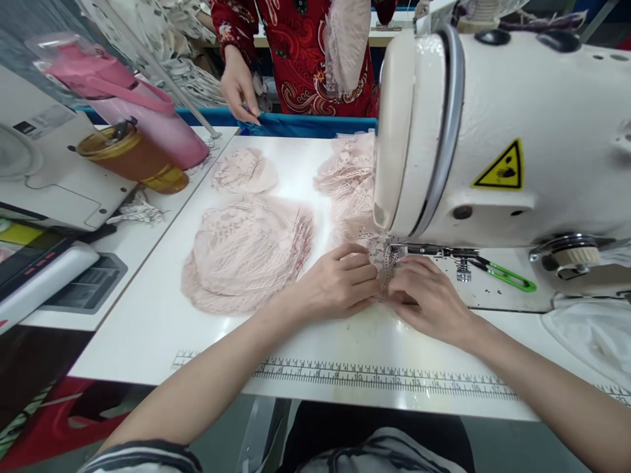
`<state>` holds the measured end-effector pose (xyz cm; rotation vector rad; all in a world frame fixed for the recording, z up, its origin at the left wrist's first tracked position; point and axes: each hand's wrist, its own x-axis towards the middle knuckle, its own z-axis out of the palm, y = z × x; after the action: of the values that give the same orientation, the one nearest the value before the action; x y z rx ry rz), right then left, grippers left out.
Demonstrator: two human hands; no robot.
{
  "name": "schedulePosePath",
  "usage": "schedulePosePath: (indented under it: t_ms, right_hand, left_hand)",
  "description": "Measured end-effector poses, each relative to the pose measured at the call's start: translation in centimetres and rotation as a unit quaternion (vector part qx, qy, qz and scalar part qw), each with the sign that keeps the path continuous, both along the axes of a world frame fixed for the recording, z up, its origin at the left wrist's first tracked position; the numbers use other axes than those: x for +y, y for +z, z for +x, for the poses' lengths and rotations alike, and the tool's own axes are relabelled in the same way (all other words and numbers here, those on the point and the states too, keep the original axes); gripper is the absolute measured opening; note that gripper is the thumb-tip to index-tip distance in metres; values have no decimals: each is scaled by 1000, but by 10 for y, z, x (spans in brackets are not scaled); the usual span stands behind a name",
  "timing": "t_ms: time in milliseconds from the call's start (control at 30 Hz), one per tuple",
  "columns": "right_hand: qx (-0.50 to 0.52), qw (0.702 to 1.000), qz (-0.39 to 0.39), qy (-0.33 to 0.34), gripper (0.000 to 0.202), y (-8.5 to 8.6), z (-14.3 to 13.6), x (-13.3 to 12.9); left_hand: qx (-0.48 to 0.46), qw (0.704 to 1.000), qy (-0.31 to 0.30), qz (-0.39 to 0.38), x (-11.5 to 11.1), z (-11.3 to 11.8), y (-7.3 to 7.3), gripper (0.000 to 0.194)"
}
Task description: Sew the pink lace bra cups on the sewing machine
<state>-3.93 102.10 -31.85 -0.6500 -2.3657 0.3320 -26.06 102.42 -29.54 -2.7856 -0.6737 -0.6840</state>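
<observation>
A pale pink lace piece (351,174) runs from the back of the table toward me, under the head of the white sewing machine (497,125). My left hand (342,279) is closed on the lace's near edge, left of the needle area. Just to the right, my right hand (426,295) pinches the same edge, fingertips curled and partly hidden. Both hands rest low over the table in front of the presser foot. Left of them lies a flat pile of pink lace (246,253), with a smaller lace bundle (245,171) behind it.
Green thread snips (515,277) lie on the machine bed. A printed ruler (384,380) runs along the table's front. At left stand a pink bottle (148,115) and an amber cup (140,161). Across the table a person in red (315,59) holds lace.
</observation>
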Motion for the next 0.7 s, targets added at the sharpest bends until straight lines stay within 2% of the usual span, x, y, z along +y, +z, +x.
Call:
schedulePosePath:
  t_ms: [67,333,567,700]
  right_hand:
    - [0,1000,13,-1,2,0,0,-1]
    - [-2,995,98,8,12,7,-3,-4]
    - [20,990,139,3,3,8,-5,-6]
    - [13,987,161,14,9,10,-6,-7]
  left_hand:
    - [2,1000,-4,15,-1,1,1,22]
    - [15,998,9,64,-4,3,4,26]
    - [3,995,10,100,-6,4,9,28]
    - [18,998,20,63,-8,5,6,21]
